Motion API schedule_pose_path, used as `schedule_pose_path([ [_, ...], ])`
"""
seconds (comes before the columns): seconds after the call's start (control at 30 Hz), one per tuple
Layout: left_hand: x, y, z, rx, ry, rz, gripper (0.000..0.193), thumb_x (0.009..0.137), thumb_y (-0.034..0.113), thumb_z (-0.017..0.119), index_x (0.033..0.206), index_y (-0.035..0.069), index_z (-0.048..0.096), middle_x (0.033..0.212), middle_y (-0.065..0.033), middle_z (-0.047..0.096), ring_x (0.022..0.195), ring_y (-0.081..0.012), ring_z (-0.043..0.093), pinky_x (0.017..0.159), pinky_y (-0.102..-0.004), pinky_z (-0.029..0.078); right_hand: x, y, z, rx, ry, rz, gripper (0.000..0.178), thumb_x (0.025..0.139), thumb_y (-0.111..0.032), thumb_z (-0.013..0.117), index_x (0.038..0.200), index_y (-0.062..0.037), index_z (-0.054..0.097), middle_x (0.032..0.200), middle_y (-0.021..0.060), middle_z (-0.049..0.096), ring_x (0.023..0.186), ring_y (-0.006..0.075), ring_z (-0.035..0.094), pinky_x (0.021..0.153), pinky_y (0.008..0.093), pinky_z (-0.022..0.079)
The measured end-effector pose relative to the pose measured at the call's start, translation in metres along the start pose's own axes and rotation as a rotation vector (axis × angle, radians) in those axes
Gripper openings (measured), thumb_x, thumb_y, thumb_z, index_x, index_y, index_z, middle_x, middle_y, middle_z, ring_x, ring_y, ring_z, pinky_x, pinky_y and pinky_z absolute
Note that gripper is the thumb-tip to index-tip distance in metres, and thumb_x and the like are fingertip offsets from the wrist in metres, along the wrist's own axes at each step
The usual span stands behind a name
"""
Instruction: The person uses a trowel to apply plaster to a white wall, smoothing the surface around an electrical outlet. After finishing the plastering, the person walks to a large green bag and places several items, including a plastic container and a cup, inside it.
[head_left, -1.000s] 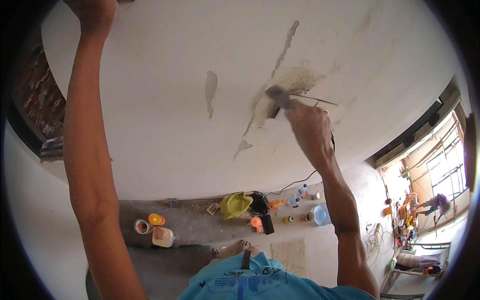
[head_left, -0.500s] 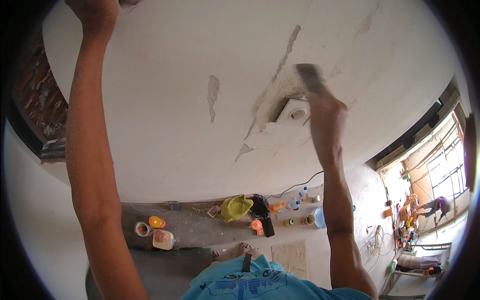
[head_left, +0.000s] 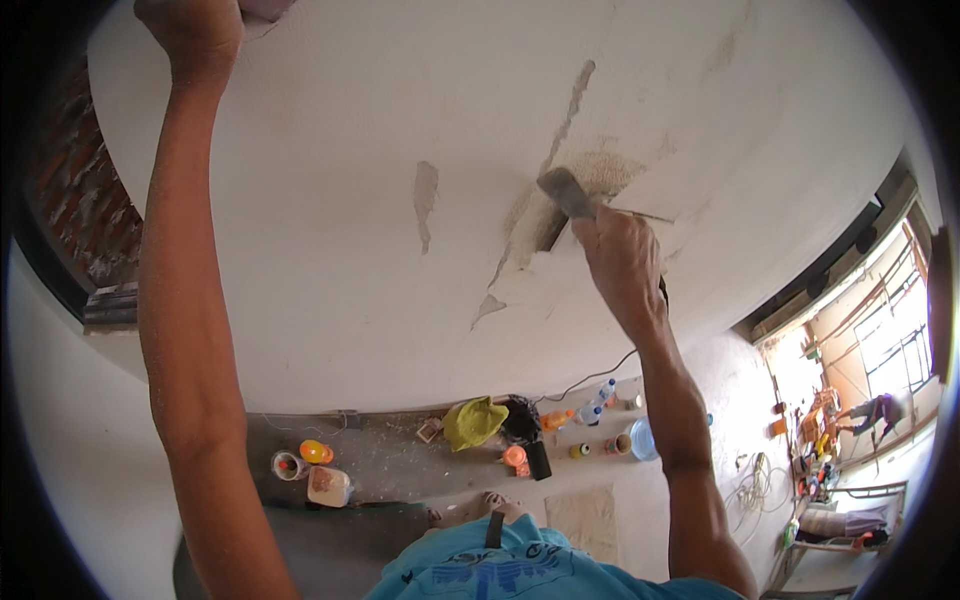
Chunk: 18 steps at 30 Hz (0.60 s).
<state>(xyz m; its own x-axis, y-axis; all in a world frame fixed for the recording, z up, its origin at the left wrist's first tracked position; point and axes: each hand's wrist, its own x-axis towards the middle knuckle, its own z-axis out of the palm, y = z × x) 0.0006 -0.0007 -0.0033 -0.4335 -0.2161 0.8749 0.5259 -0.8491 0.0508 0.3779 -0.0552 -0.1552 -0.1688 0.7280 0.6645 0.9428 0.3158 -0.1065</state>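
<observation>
My right hand (head_left: pixel 622 262) is closed around a putty knife (head_left: pixel 566 191) with a broad, dark blade, held against or close to the white wall (head_left: pixel 340 300). The blade lies over a rough grey patch (head_left: pixel 610 172) beside a dark opening (head_left: pixel 551 230). A thin edge (head_left: pixel 642 214) sticks out past my knuckles; the square white cover plate is mostly hidden now. At the top left my left hand (head_left: pixel 190 25) is raised to the wall, curled at a pinkish object (head_left: pixel 265 8) that the picture edge cuts off.
Grey chipped strips (head_left: pixel 426 205) mark the wall. Along its foot lie a yellow-green bag (head_left: pixel 474 423), plastic bottles (head_left: pixel 590 413), an orange container (head_left: pixel 315 452) and a white tub (head_left: pixel 328 486). Coiled cable (head_left: pixel 760 485) lies at right. Another person (head_left: pixel 878 412) works near the bright window.
My right hand has moved left and slightly down with the putty knife, from above the cover plate to the dark opening. My left hand has shifted only slightly.
</observation>
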Motion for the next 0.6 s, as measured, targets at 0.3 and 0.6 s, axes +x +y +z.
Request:
schedule_pose_path([
  [0.3,0.004,-0.014,-0.003,0.040,-0.032,0.172,0.036,0.093,0.021,0.066,0.112,-0.010,0.063,0.106,-0.0131,0.068,0.097,-0.0199,0.064,0.088,-0.0349,0.050,-0.001,-0.006,0.004,0.120,-0.081,0.044,0.020,0.089,-0.016,0.059,0.079,0.0004,0.064,0.063,0.0202,0.060,0.058,0.0351,0.062,0.055,0.0440,0.049],
  [0.6,0.000,0.005,0.000,-0.148,0.011,-0.093,0.054,0.089,0.034,0.072,0.112,-0.014,0.060,0.101,-0.0189,0.066,0.091,-0.0200,0.067,0.080,-0.0312,0.054,0.059,-0.007,-0.048,0.263,0.234,-0.004,0.025,0.089,-0.012,0.058,0.069,0.0019,0.056,0.049,0.0176,0.043,0.039,0.0247,0.046,0.045,0.0390,0.041],
])
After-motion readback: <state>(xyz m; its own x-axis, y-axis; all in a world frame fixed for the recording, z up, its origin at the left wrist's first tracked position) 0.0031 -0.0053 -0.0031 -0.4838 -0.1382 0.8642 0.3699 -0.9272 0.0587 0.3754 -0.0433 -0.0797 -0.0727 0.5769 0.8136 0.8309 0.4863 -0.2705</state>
